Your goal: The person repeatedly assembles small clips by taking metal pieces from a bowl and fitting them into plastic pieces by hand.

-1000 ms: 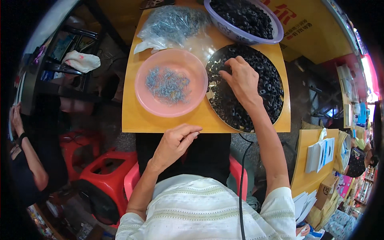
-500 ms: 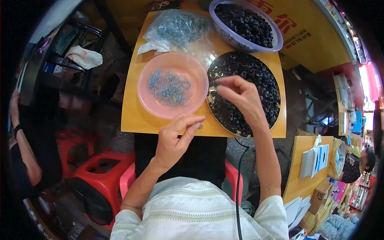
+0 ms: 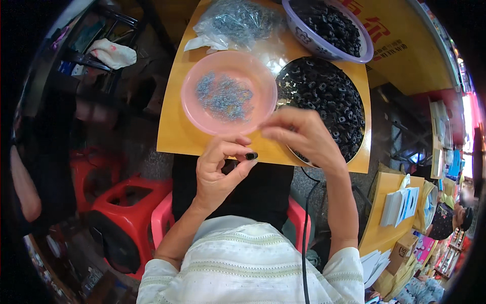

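Observation:
Between the thumb and fingers of my left hand [image 3: 216, 167] is a small black plastic part [image 3: 251, 156], its open end showing. The hand is closed on it just off the table's near edge. My right hand [image 3: 311, 139] is beside the near right rim of a pink bowl [image 3: 187, 109], its fingers drawn toward the thumb. Motion smears its fingertips, so whether they hold anything cannot be seen. Thin silvery pieces of wire, perhaps small springs, lie in a tangled heap [image 3: 223, 96] in the bowl. To its right, many similar black parts [image 3: 331, 96] cover a round tray [image 3: 284, 87].
A purple basin [image 3: 308, 44] heaped with black parts stands at the back right of the yellow table [image 3: 172, 137]. A clear plastic bag [image 3: 240, 23] of metal pieces lies at the back left. Red stools [image 3: 126, 202] stand left of me. A black cord [image 3: 305, 243] hangs down my front.
My right hand has moved from over the tray toward me and the pink bowl's rim. A black part now shows in my left hand's fingers. The view has shifted slightly.

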The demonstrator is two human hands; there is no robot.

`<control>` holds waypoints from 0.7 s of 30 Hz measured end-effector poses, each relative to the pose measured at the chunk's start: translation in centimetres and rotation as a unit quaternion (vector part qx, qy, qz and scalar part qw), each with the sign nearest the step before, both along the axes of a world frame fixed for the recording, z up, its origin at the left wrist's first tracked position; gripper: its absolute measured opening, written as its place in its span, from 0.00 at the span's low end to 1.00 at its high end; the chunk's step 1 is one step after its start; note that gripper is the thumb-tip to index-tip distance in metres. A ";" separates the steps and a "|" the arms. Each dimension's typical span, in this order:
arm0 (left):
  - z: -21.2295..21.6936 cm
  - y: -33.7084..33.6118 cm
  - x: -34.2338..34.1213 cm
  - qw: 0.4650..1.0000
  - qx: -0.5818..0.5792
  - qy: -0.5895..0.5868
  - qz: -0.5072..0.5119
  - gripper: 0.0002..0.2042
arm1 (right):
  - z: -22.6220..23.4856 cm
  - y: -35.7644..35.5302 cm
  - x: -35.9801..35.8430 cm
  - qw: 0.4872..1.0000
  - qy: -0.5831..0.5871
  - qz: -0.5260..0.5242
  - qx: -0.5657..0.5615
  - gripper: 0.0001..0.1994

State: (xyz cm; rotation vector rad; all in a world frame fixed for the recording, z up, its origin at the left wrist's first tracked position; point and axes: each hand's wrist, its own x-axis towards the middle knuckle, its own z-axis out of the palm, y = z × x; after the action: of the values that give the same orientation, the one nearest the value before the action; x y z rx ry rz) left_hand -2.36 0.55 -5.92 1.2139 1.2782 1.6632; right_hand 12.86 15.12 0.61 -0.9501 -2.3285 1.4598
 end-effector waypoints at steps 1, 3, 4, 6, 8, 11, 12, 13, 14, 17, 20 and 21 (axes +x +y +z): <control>-0.3 -0.2 0.2 0.998 -0.037 -0.058 -0.009 0.11 | -0.2 0.4 -0.9 0.990 -0.036 -0.039 0.127 0.10; -0.9 -0.6 0.8 0.985 -0.066 -0.154 -0.045 0.09 | -2.5 1.9 -2.2 0.950 -0.049 -0.051 0.304 0.08; -1.0 -0.6 1.0 0.979 -0.062 -0.184 -0.055 0.09 | -3.4 2.5 -2.9 0.943 -0.054 -0.051 0.325 0.06; -1.0 -0.6 1.1 0.983 -0.061 -0.167 -0.050 0.09 | -5.1 3.3 -4.4 0.934 -0.056 -0.050 0.349 0.05; -0.8 -0.5 1.1 0.987 -0.085 -0.127 -0.050 0.09 | -6.3 4.1 -5.2 0.909 -0.070 -0.045 0.409 0.05; -1.0 -0.5 0.7 0.987 -0.097 -0.124 -0.035 0.09 | -6.7 4.6 -5.9 0.901 -0.168 -0.012 0.399 0.08; -1.0 -0.6 0.5 0.987 -0.107 -0.116 -0.037 0.09 | -6.8 4.7 -5.9 0.901 -0.169 -0.010 0.400 0.08; -1.0 -0.6 0.3 0.987 -0.106 -0.118 -0.036 0.09 | -6.9 4.7 -5.9 0.902 -0.162 -0.011 0.401 0.08; -1.0 -0.5 0.2 0.985 -0.112 -0.129 -0.032 0.09 | -6.9 4.7 -5.8 0.903 -0.154 -0.013 0.401 0.08; -0.9 -0.4 0.0 0.981 -0.117 -0.150 -0.029 0.09 | -6.5 4.6 -5.9 0.907 -0.148 -0.007 0.393 0.07; -1.0 -0.3 -0.2 0.979 -0.097 -0.174 -0.035 0.09 | -5.4 4.1 -5.3 0.927 -0.074 -0.047 0.366 0.06; -0.8 -0.3 -0.3 0.973 -0.093 -0.207 -0.042 0.09 | -4.5 3.7 -5.0 0.926 -0.074 -0.049 0.366 0.06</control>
State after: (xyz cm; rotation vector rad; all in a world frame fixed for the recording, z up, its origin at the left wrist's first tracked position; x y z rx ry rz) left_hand -2.70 0.25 -6.69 0.7490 1.0756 1.5896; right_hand 7.90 18.86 -3.90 -0.9362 -2.5601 0.3957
